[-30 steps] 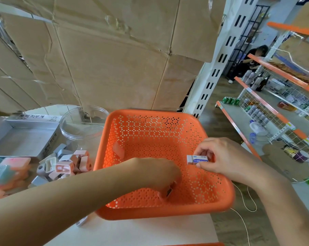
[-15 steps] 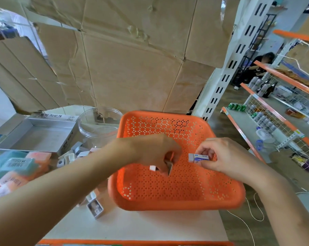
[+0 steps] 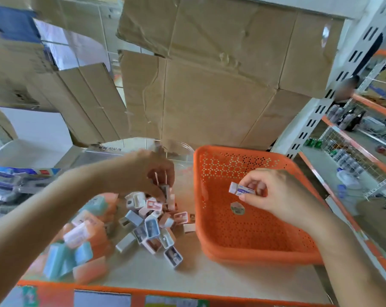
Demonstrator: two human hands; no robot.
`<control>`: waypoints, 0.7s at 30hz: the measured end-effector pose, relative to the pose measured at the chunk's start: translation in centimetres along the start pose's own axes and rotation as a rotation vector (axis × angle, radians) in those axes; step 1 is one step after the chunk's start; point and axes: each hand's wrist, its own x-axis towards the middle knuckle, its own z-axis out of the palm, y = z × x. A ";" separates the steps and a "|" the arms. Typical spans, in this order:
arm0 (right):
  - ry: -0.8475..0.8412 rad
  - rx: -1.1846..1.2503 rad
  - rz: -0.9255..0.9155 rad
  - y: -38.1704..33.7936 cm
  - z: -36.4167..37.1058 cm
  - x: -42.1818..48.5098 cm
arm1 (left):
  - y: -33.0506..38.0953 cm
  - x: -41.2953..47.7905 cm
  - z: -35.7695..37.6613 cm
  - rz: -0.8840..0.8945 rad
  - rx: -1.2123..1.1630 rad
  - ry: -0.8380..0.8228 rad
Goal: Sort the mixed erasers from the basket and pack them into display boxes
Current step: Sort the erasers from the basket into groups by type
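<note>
The right hand [image 3: 274, 191] hangs over the orange basket [image 3: 254, 254], thumb & fingertips pinching a small eraser [image 3: 243, 189] w/ a blue-printed sleeve. Its long axis runs approx left-right, tipped a bit down to the right, bare white end pointing left toward the pile. The left hand [image 3: 152, 173] is curled above the pile of small pastel pieces [image 3: 152, 224] just left of the basket, fingers pinching a couple of pinkish ones, too blurred to count. Bigger orange & teal blocks [image 3: 83, 240] are heaped further left. All sit on a pale desk [image 3: 198, 275] w/ an orange front edge. Behind: a clear tub [image 3: 183, 151], a grey display box [image 3: 103, 151], flattened cardboard [image 3: 209, 96]; a white shelf upright [image 3: 316, 111] & stocked shelves at right
</note>
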 end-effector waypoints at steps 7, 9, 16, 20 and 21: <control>0.058 0.050 0.033 -2.6 1.6 0.2 | -2.1 -0.5 2.9 0.149 0.068 0.044; 0.061 0.055 0.052 -2.9 1.9 0.0 | -2.5 -0.4 3.4 0.181 0.090 0.035; 0.058 0.042 0.095 -3.9 2.1 -0.8 | -3.5 -0.6 4.1 0.226 0.233 0.069; 0.094 0.039 0.107 -4.3 2.1 -0.9 | -3.7 -1.3 3.6 0.234 0.236 0.108; 0.113 0.048 0.103 -4.5 2.1 -0.9 | -3.8 -1.5 3.4 0.233 0.227 0.132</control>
